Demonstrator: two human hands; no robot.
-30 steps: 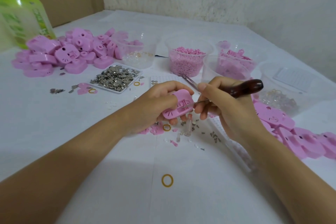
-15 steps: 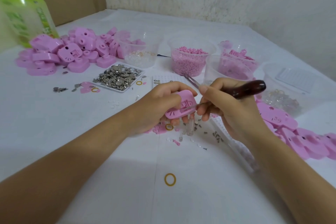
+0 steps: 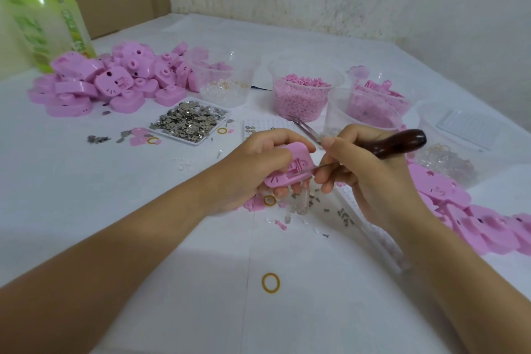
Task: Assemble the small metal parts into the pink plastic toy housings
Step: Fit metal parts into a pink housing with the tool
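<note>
My left hand (image 3: 253,164) grips a pink toy housing (image 3: 290,167) above the white table, its inner face turned toward me. In my right hand (image 3: 365,169) is a tool with a dark wooden handle (image 3: 402,142); its thin metal shaft (image 3: 320,167) points left and its tip meets the housing's slotted middle. A white tray of small metal parts (image 3: 188,121) lies to the back left. Loose metal bits (image 3: 344,213) are scattered under my hands. Pink housings are heaped at the far left (image 3: 112,80) and lie along the right (image 3: 459,210).
Clear plastic cups stand in a row at the back: one with clear bits and rubber bands (image 3: 224,80), one with pink beads (image 3: 301,95), two with pink pieces (image 3: 365,112). A green bottle (image 3: 43,17) is at far left. Tweezers (image 3: 306,129) lie behind my hands. A yellow rubber band (image 3: 271,282) lies near me.
My hands have stayed together on the housing; the tool tip has shifted slightly along its middle. The view has drifted a little, nothing else moved.
</note>
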